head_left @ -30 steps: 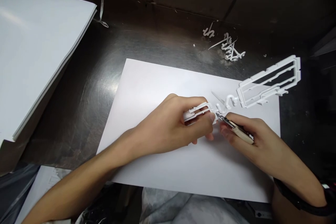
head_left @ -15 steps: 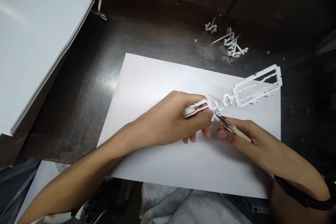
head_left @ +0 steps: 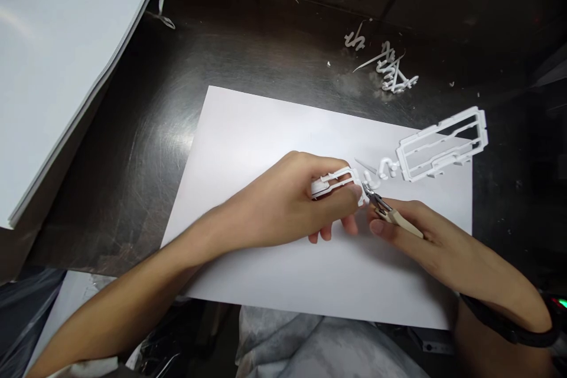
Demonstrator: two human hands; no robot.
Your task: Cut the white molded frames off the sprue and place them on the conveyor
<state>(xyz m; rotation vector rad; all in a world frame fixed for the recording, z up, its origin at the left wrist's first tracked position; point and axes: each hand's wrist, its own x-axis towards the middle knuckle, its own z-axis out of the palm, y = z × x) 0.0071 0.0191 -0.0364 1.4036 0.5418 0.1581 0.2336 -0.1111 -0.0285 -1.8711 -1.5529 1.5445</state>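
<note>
My left hand (head_left: 305,201) is closed on a white plastic frame part (head_left: 339,176), thumb and forefinger pinching its sides. In my right hand (head_left: 411,221) is a pair of side cutters (head_left: 396,218) with pale handles, its metal jaws at the right end of the held frame. A curled white sprue (head_left: 384,170) lies just beyond the jaws. It leads to a second, larger white plastic frame (head_left: 443,144), which slants up to the right. Whether the curled sprue still joins the held frame I cannot tell.
A large white paper sheet (head_left: 257,130) lies under my hands on a dark metal table (head_left: 177,106). White sprue scraps (head_left: 394,74) are heaped behind it. A stack of white sheets (head_left: 66,59) stands at the left, and a white strip (head_left: 163,3) lies beside it.
The larger frame and its curled sprue have shifted a little to the right, away from my left hand. The cutters' jaws have moved slightly. Both hands keep their hold.
</note>
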